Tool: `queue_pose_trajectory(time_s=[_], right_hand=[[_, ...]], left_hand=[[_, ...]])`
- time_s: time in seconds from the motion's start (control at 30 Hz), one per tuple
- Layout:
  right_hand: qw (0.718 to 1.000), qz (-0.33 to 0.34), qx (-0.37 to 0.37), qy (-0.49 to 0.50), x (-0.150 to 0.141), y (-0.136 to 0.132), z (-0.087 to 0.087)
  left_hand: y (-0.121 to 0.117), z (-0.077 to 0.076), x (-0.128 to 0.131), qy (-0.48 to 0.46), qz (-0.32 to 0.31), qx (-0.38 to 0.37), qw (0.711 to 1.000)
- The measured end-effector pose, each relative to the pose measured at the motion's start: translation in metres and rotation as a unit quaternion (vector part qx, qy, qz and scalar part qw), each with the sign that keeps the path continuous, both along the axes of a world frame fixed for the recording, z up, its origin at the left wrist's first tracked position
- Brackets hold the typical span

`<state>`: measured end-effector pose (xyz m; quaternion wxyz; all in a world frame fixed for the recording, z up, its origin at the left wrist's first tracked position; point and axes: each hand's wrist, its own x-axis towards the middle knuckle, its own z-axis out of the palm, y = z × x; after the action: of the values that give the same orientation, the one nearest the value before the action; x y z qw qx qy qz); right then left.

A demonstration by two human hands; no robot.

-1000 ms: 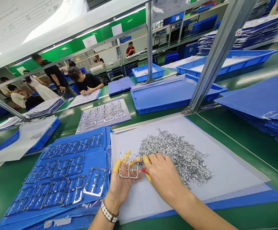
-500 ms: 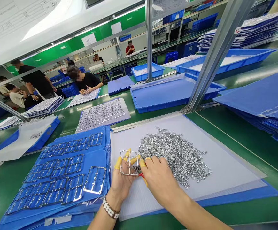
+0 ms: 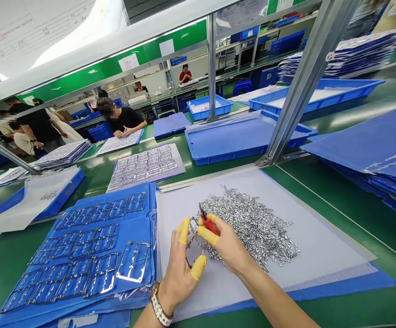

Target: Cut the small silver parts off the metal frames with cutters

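Observation:
My right hand (image 3: pixel 227 243), with yellow finger covers on, grips red-handled cutters (image 3: pixel 209 223) whose dark jaws point up and left. In my left hand (image 3: pixel 179 262), also with yellow finger covers, is a silvery sprue frame (image 3: pixel 193 231), tilted so it shows nearly edge-on. The frame lies between the two hands, and my right fingertips are close to its upper part; whether they touch it I cannot tell. Just behind the hands spreads a heap of small shiny metallic pieces (image 3: pixel 249 223) on a white sheet (image 3: pixel 307 255).
To the left, several sprue frames (image 3: pixel 134 262) lie in rows on blue boards (image 3: pixel 124 228). More frames (image 3: pixel 143 164) rest on a sheet behind. Blue trays (image 3: pixel 228 139), a slanting metal post (image 3: pixel 297 91) and stacked blue boards (image 3: pixel 372 141) stand around. Other people sit and stand farther back.
The frame has turned from facing me to nearly edge-on. My right hand has rotated, so the cutters now point upward. My left fingers have moved in front of the frame.

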<state>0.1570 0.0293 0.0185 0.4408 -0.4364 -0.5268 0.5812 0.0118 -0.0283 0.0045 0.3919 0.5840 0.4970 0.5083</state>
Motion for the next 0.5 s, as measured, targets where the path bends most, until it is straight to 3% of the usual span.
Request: queue_pose_trajectory(time_s=[0.07,0.17,0.2,0.27,0.33,0.4,0.5], right_hand=[[1.0,-0.02,0.02,0.002,-0.005,0.001,-0.005],[0.977,-0.064,0.181,-0.096,-0.01,-0.008,-0.006],[0.951,-0.075,0.266,-0.137,-0.013,-0.012,-0.006],[0.874,-0.069,0.433,-0.211,-0.02,-0.024,-0.006],[0.803,-0.049,0.529,-0.27,-0.028,-0.034,-0.008],[0.777,-0.036,0.546,-0.311,-0.033,-0.043,-0.009],[0.792,-0.013,0.519,-0.321,-0.031,-0.049,-0.006]], left_hand=[[0.0,0.0,0.0,0.002,0.045,0.016,0.999],[0.005,-0.001,-0.002,-0.181,0.095,-0.044,0.978],[0.008,-0.002,-0.002,-0.27,0.087,-0.087,0.955],[0.013,-0.001,-0.001,-0.424,0.046,-0.165,0.889],[0.018,0.003,0.001,-0.514,0.008,-0.204,0.833],[0.023,0.009,0.003,-0.559,-0.012,-0.214,0.801],[0.027,0.018,0.002,-0.584,-0.028,-0.243,0.774]])
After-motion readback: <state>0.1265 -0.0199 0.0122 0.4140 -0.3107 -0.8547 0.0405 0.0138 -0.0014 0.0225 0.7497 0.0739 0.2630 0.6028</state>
